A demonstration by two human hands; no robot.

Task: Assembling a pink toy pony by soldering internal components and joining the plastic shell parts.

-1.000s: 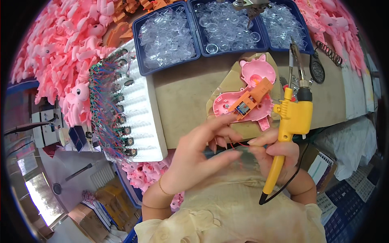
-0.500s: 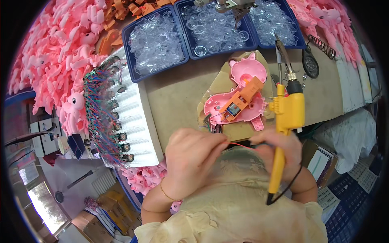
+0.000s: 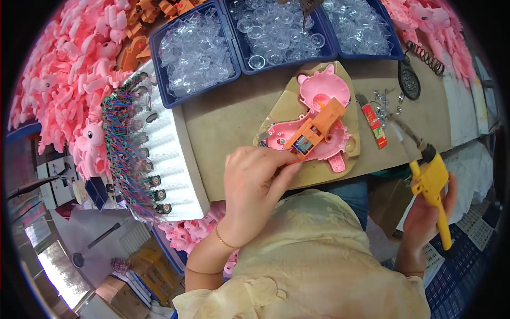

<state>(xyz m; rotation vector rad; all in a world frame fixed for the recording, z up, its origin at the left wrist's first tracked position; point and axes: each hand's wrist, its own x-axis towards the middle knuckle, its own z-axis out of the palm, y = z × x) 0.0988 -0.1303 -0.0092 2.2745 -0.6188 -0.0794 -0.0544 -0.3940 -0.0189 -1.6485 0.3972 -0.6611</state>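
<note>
My left hand [image 3: 254, 178] is closed in a pinch at the near edge of the pink toy half-shell [image 3: 325, 91]. A thin red wire seems to be between its fingertips, mostly hidden by them. Inside the shell lies an orange plastic housing [image 3: 325, 118] with a small circuit board [image 3: 304, 144] at its near end. The shell rests in a tan shaped holder [image 3: 281, 112]. Off to the right, my right hand [image 3: 422, 215] is wrapped round the handle of a yellow soldering gun [image 3: 434, 181]. Its tip points up-left over the table, apart from the shell.
Blue bins [image 3: 241, 72] of clear plastic parts stand at the back. A white foam tray [image 3: 183, 178] holds wired round parts [image 3: 146, 167]. Pink toy parts [image 3: 69, 80] are heaped left. A red-yellow flat object [image 3: 375, 125], metal bits [image 3: 381, 101] and a dark oval tag [image 3: 408, 80] lie right.
My right hand has moved right with the soldering gun, away from the wire once stretched between both hands. My left hand has moved slightly up and right, to the circuit board.
</note>
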